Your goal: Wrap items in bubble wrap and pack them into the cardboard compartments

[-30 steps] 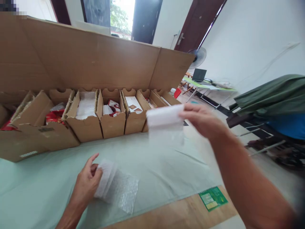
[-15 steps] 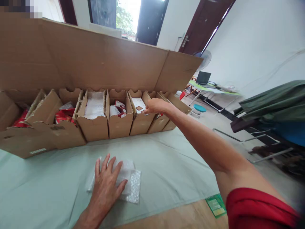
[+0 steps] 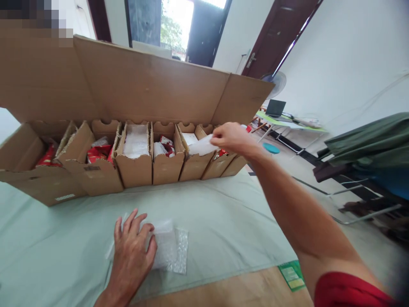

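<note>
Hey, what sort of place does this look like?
Probably a makeshift indoor workroom: there's a row of open brown cardboard boxes, clear plastic bubble wrap in front of them, and an open black laptop in the background.

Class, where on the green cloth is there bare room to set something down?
The cloth is bare right of the bubble wrap, between the cardboard boxes and the wooden strip, and left of the left hand. Crowded: under that hand, where bubble wrap lies, and at the boxes, where the right hand holds a white sheet.

Pale cloth [image 3: 217,221]: cardboard boxes [image 3: 134,172], bubble wrap [image 3: 165,247]; wood [image 3: 230,286] beside: green packet [image 3: 292,276]
</note>
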Motion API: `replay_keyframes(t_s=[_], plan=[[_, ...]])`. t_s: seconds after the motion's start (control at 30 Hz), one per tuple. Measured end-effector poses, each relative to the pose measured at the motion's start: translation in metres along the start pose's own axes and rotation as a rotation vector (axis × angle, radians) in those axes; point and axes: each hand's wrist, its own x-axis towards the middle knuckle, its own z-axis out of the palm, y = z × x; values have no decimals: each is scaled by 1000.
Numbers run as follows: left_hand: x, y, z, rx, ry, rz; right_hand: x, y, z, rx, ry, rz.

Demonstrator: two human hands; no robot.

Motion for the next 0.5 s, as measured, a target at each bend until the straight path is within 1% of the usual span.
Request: replay_keyframes(t_s=[0.03, 0.07, 0.1, 0.13, 0.17, 0.2, 0.23, 0.27, 0.3, 0.33, 0.37, 0.43, 0.47, 0.5], plan=[[-1, 1, -6, -36, 7, -20, -19, 1, -10, 86, 84, -28], [-1, 2, -13, -80, 18, -39, -39, 0, -14, 188, 123, -69], [-1, 4, -20, -132, 34, -59, -59, -5, -13, 293, 131, -112], [-1, 6, -27, -187, 61, -75, -78, -12, -7, 396, 107, -159], [0, 8, -34, -237, 99, -79, -94, -21, 4, 481, 48, -209], [0, 10, -38, -269, 146, -75, -106, -31, 18, 531, -52, -268], [0, 11, -41, -277, 192, -61, -114, -42, 32, 540, -163, -336], [0, 10, -42, -256, 222, -32, -115, -51, 45, 516, -252, -395], [0, 8, -39, -208, 219, 10, -110, -59, 54, 484, -297, -431], [-2, 5, -34, -147, 185, 58, -98, -66, 59, 448, -289, -443], [-4, 0, -27, -87, 127, 103, -81, -72, 59, 406, -231, -432], [-11, -12, -8, 17, -1, 174, -31, -82, 52, 304, -47, -376], [-15, -18, 1, 58, -40, 192, -2, -87, 48, 210, 25, -362], [-19, -22, 9, 89, -55, 200, 27, -94, 46, 119, 58, -367]])
